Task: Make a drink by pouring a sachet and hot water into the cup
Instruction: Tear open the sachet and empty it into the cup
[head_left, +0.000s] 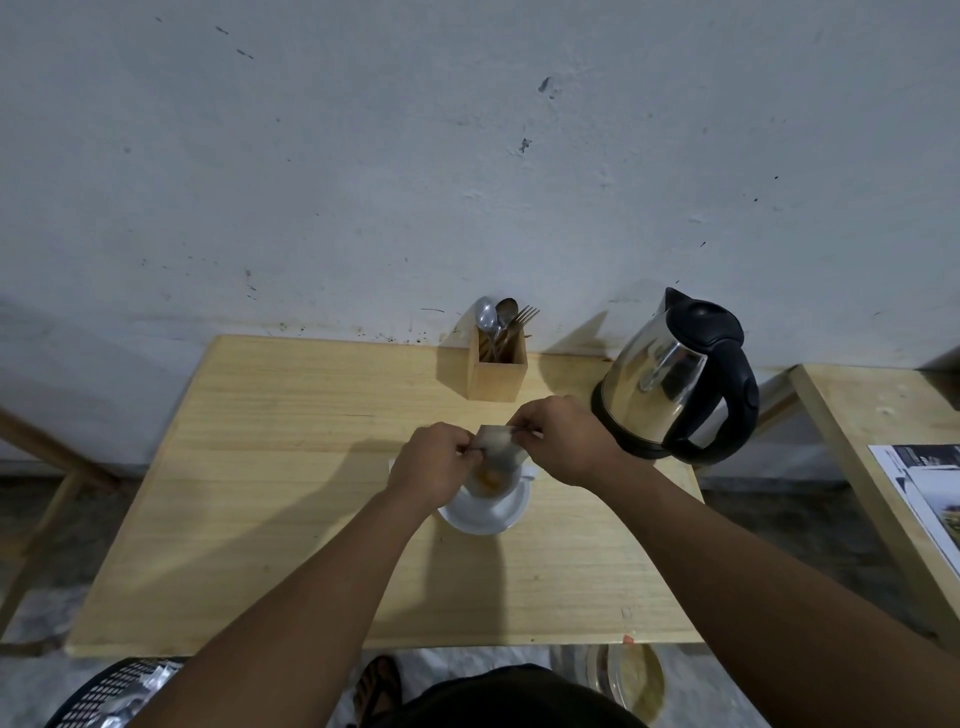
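A small grey sachet (500, 447) is held between my left hand (435, 461) and my right hand (565, 436), each pinching one side of it. It hangs directly over a white cup (491, 483) that stands on a white saucer (485, 514) in the middle of the wooden table (291, 467). Orange powder lies inside the cup. A steel kettle (675, 379) with a black lid and handle stands at the back right of the table, just beyond my right hand.
A wooden holder (496, 369) with spoons and a fork stands at the table's back edge by the wall. A second wooden table (857, 415) with printed paper (930, 493) is to the right. A black basket (111, 691) and a glass dish (631, 680) lie on the floor.
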